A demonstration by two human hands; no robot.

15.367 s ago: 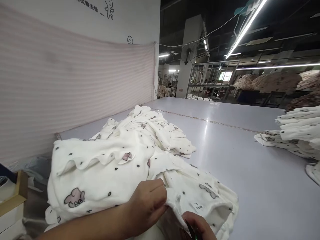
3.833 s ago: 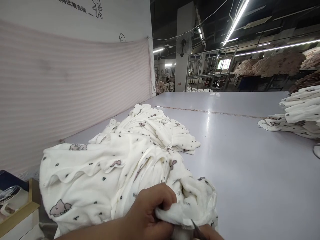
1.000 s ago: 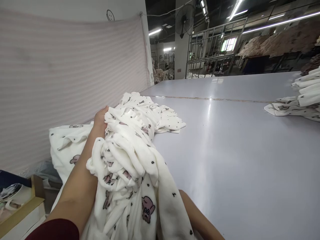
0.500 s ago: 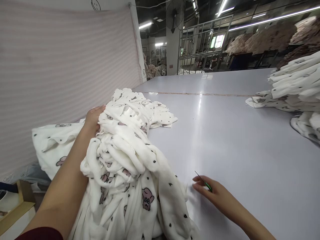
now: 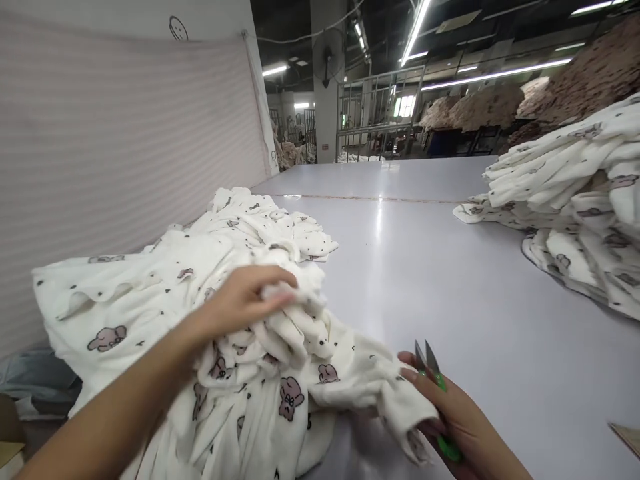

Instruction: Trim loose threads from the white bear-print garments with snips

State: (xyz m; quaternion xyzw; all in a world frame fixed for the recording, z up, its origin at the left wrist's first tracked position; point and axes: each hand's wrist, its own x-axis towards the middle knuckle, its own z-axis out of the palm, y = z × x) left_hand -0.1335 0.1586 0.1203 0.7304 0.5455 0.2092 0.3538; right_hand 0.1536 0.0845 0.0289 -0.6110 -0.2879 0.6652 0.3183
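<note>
A heap of soft white fabric (image 5: 295,393), printed with pink cartoon animals and small dark marks, lies in front of me. My left hand (image 5: 255,293), slightly blurred, pinches a bunched fold of it at the middle of the heap. In my right hand (image 5: 450,417) are small thread snips (image 5: 431,365) with green handles, their two pointed blades apart and aimed away from me. A sleeve-like end (image 5: 407,410) of the fabric reaches to the right hand, where its open edge lies against the fingers. The fingers below that edge are partly hidden.
The heap lies on a pale glossy table (image 5: 380,280). Another pile of the same white fabric (image 5: 575,173) stands on the right. A pink striped curtain (image 5: 125,147) hangs at the left. A flat brown piece (image 5: 626,437) lies at the right edge.
My left hand has come from the heap's far left side to its middle and pinches a fold. The sleeve-like end now extends right to my right hand. The snips' blades now show apart.
</note>
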